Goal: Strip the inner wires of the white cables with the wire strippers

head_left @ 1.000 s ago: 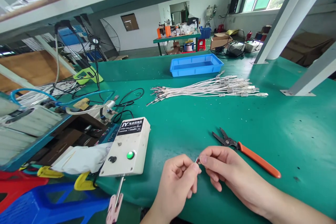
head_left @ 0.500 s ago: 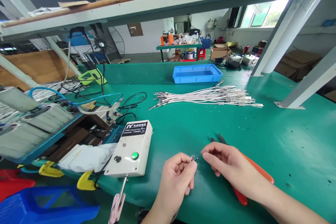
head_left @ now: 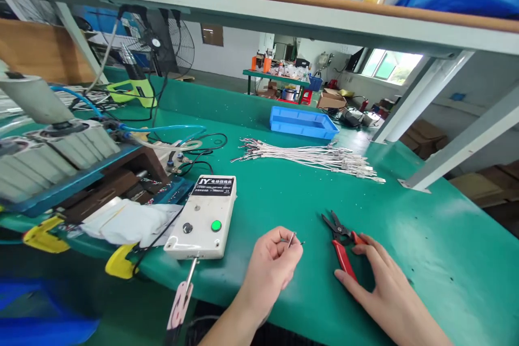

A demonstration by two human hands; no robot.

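Note:
My left hand (head_left: 271, 266) pinches a thin wire end (head_left: 292, 239) between thumb and fingers, its bare tips sticking up. My right hand (head_left: 377, 281) lies on the green table (head_left: 425, 248) over the red handles of the wire pliers (head_left: 339, 238), fingers spread around them; the black jaws point away from me. A white control box (head_left: 205, 216) with a green button sits just left of my left hand.
A bundle of white cables (head_left: 312, 155) lies across the middle of the table, with a blue tray (head_left: 303, 121) behind it. A machine with hoses and black cords (head_left: 60, 146) fills the left side. A shelf (head_left: 259, 2) hangs overhead; slanted metal posts (head_left: 458, 146) stand at the right.
My right hand let go of the wire end and dropped right onto the pliers' handles. My left hand kept the wire. The view tilted upward and turned left.

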